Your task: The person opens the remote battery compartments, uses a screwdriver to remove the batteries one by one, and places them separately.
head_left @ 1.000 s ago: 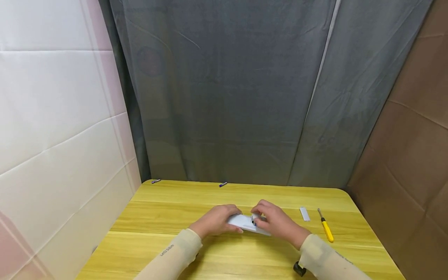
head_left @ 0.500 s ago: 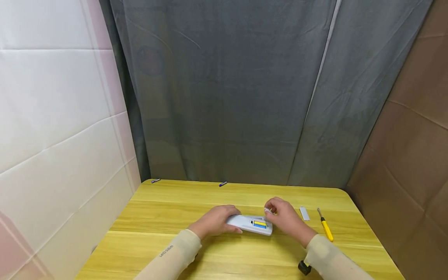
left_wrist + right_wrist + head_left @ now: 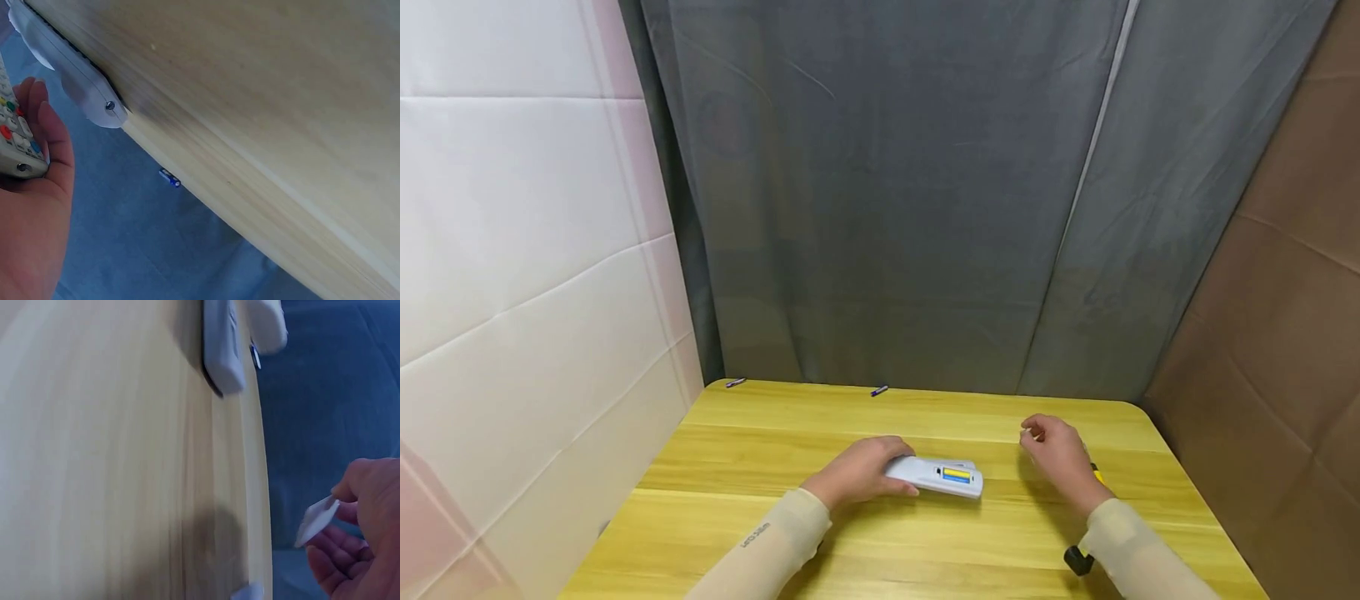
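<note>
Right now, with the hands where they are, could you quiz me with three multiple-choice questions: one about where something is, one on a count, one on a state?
1. Where is the screwdriver?
A. By the right hand
B. Under the left hand
C. At the far edge

2. How many batteries lie at the table's far edge?
A. None
B. Two
C. Five

3. The remote's battery bay is:
A. Covered
B. Open, cell inside
C. Open, empty

Answers:
1 A: its yellow handle peeks out beside the right hand.
2 B: one battery near the left corner, another mid-edge.
3 B: a yellow-blue cell shows, and the right hand pinches the cover, while the left hand grips the remote.
</note>
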